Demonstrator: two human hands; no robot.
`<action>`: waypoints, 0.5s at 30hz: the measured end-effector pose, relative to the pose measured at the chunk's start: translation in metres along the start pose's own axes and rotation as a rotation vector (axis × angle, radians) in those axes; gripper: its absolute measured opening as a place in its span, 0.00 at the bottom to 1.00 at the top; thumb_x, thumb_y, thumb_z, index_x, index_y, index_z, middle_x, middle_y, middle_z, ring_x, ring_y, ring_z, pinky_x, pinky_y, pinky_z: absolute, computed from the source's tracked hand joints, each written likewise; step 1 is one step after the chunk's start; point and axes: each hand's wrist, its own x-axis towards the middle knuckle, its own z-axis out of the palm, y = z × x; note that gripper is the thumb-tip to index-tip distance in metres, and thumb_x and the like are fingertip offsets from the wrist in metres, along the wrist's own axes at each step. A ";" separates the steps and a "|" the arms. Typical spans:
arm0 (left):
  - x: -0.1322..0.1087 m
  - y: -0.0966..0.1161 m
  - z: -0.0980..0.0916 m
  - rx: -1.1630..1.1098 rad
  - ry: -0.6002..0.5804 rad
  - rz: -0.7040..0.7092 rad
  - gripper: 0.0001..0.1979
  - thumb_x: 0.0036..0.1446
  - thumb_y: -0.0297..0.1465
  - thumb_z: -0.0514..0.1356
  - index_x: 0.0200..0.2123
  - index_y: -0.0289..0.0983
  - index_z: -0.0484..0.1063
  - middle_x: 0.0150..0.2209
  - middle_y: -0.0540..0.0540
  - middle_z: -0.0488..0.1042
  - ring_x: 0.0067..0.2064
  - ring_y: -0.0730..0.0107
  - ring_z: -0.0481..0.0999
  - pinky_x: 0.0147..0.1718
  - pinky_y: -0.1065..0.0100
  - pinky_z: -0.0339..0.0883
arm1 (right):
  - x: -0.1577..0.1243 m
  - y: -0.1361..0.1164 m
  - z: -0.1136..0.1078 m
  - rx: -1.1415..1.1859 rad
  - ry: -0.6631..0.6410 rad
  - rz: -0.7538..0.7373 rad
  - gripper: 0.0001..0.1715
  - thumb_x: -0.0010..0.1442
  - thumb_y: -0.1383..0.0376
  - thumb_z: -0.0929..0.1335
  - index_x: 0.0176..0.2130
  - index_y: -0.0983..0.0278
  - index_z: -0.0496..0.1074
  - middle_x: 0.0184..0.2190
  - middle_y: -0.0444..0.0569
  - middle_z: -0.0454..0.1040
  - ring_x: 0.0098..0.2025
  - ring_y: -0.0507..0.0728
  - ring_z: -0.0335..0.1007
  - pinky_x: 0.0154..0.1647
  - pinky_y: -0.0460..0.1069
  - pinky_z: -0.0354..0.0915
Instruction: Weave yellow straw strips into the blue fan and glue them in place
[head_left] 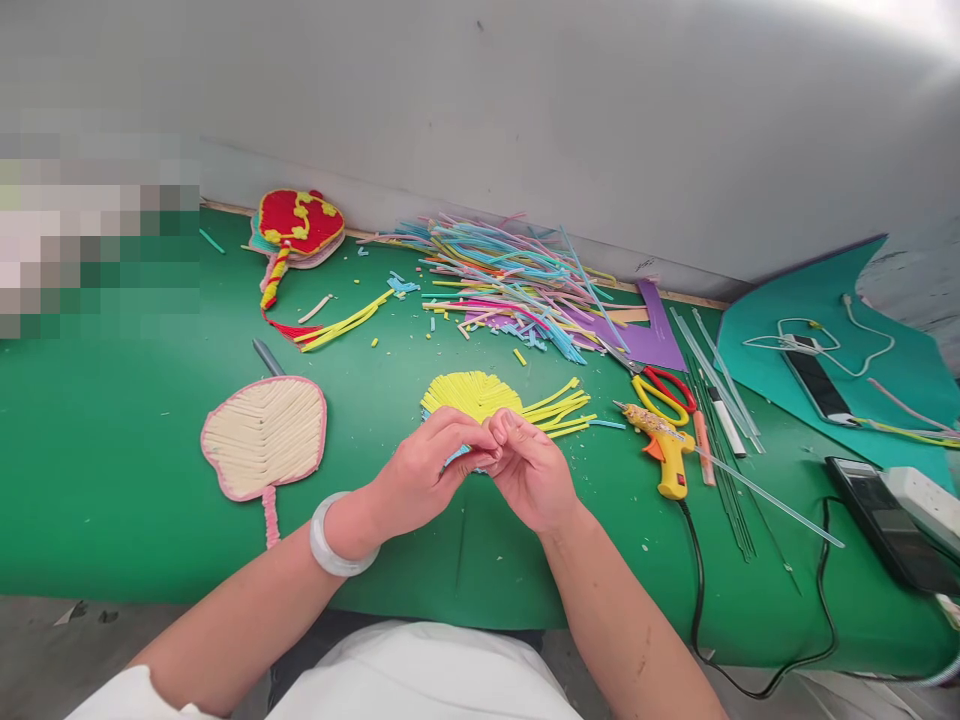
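Observation:
Over the near side of a yellow fan-shaped piece [469, 392], my left hand [435, 455] and my right hand [532, 470] meet at the fingertips. Both are closed in a pinch, and whatever they may hold is too small to make out. The piece is built of yellow strips laid side by side, with some light blue at its edge. My hands hide its lower part. Loose yellow stems [562, 408] stick out to its right.
A cream fan with pink edging [264, 435] lies left, a red fan [300, 222] behind it. Colourful stems [502, 270] are heaped at the back. Right are scissors [664, 392], a yellow glue gun [664, 450] with cord, thin rods and a phone [892, 525].

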 end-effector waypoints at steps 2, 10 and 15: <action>0.001 0.000 0.000 -0.006 0.001 -0.002 0.08 0.64 0.23 0.59 0.45 0.40 0.71 0.38 0.47 0.75 0.41 0.70 0.76 0.39 0.68 0.74 | 0.000 0.000 0.000 -0.016 0.004 -0.005 0.17 0.59 0.57 0.73 0.26 0.63 0.69 0.24 0.42 0.61 0.27 0.51 0.56 0.29 0.45 0.60; -0.001 -0.001 0.000 0.015 -0.005 -0.005 0.09 0.65 0.22 0.57 0.45 0.39 0.71 0.38 0.47 0.74 0.41 0.71 0.76 0.40 0.68 0.74 | 0.001 0.001 0.000 -0.036 0.021 -0.014 0.17 0.59 0.56 0.73 0.25 0.63 0.69 0.23 0.42 0.61 0.26 0.51 0.55 0.29 0.46 0.59; 0.000 -0.001 -0.001 0.015 -0.004 -0.012 0.07 0.66 0.24 0.57 0.45 0.40 0.71 0.39 0.46 0.75 0.41 0.70 0.76 0.39 0.67 0.74 | 0.001 0.001 -0.001 -0.053 0.034 -0.023 0.17 0.59 0.56 0.73 0.25 0.63 0.69 0.24 0.42 0.61 0.26 0.51 0.55 0.29 0.46 0.59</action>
